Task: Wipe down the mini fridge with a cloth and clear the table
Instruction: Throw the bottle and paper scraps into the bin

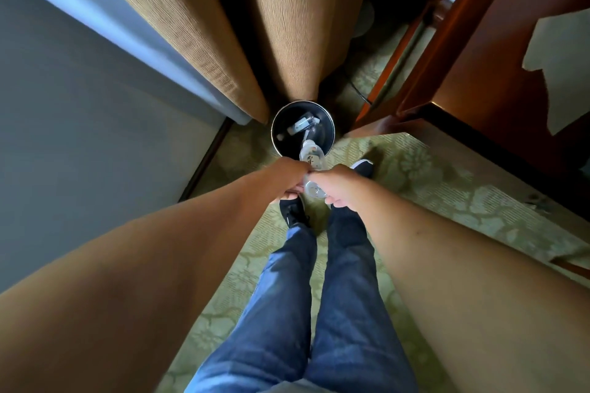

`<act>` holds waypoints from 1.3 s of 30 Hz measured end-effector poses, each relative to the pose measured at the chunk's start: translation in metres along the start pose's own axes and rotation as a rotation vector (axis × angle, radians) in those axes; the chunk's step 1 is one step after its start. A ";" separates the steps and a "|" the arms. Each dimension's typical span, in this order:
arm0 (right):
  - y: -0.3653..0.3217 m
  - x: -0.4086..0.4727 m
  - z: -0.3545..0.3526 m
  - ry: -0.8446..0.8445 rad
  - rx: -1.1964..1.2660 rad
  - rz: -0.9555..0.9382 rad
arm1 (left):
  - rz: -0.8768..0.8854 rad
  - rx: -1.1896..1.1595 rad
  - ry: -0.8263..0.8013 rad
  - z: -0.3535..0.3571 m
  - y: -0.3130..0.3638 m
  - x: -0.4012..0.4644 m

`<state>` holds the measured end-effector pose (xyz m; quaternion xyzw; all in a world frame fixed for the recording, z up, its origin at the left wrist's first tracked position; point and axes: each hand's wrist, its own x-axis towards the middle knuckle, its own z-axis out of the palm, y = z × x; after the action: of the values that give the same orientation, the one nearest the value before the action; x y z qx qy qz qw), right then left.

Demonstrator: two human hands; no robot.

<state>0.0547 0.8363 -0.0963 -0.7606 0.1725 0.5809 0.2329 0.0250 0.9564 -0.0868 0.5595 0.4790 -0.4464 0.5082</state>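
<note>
I stand over a round black waste bin [325,134] on the floor. Both hands are held together just in front of it. My left hand [292,177] and my right hand [338,187] both grip clear plastic bottles [311,156]; one points toward the bin's near rim and another bottle end [313,190] shows between my fingers. A clear bottle [301,124] lies inside the bin. The mini fridge and the cloth are out of sight.
Tan curtains [223,25] hang right behind the bin. A grey wall [79,121] runs on the left. A dark wooden table [498,80] with white paper on it stands at the right. Green patterned carpet [447,188] lies underfoot, with my legs and black shoes below my hands.
</note>
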 end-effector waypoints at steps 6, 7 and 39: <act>-0.020 0.002 -0.004 0.120 -0.120 -0.091 | 0.015 -0.014 0.024 -0.014 0.007 0.008; -0.021 0.004 -0.004 0.121 -0.121 -0.092 | 0.017 -0.012 0.025 -0.015 0.008 0.008; -0.021 -0.129 -0.261 0.483 0.070 -0.282 | 0.437 0.229 -0.004 0.110 0.245 -0.142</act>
<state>0.2409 0.7078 0.0882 -0.8849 0.1356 0.3385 0.2899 0.2458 0.8290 0.0784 0.7029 0.2920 -0.3784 0.5268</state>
